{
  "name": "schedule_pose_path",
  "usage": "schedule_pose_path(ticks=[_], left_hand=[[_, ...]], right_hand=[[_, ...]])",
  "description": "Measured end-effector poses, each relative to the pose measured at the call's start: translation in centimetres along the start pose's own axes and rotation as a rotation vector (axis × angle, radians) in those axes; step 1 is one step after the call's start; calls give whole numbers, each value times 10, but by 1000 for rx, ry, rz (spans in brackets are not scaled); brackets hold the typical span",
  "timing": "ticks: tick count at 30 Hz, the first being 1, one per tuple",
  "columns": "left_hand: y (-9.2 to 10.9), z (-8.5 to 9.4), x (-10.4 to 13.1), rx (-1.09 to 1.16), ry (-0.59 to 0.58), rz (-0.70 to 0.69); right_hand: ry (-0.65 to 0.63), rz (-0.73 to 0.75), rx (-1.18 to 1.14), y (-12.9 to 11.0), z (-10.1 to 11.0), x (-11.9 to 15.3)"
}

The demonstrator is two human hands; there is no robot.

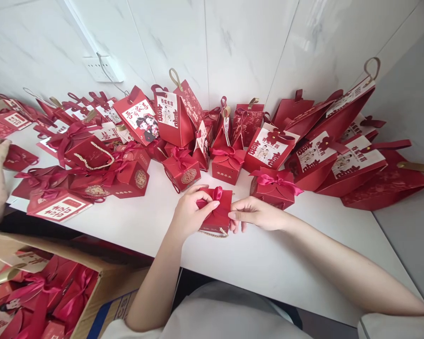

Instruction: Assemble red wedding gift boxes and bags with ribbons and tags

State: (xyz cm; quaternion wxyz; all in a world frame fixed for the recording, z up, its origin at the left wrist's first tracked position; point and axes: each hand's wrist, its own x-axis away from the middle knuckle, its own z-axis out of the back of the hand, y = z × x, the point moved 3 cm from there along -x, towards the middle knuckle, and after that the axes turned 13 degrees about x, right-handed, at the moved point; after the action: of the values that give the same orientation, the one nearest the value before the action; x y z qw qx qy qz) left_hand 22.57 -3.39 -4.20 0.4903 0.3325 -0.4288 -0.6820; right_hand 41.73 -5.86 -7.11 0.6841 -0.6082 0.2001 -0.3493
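The red gift box point(222, 215) is sitting at the centre of the frame, on the white desk point(254, 268)!
It's looking like light, stiffish card, probably easily dented, so the side walls are offering the best hold; the ribbon bow point(217, 193) is looking soft and slippery. The left hand point(192, 212) is grasping the left side, thumb lying over the top. The right hand point(254, 214) is curling at the right edge; whether it's pinching anything, I can't tell.
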Motion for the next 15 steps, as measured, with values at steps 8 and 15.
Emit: schedule_pose_path(ticks=[8,15], left_hand=[[-1,1,0,26,-35,-8],[0,6,5,194,-51,3]], right_hand=[[-99,14,21,1,3,1],[-90,20,491,-23,12,10]])
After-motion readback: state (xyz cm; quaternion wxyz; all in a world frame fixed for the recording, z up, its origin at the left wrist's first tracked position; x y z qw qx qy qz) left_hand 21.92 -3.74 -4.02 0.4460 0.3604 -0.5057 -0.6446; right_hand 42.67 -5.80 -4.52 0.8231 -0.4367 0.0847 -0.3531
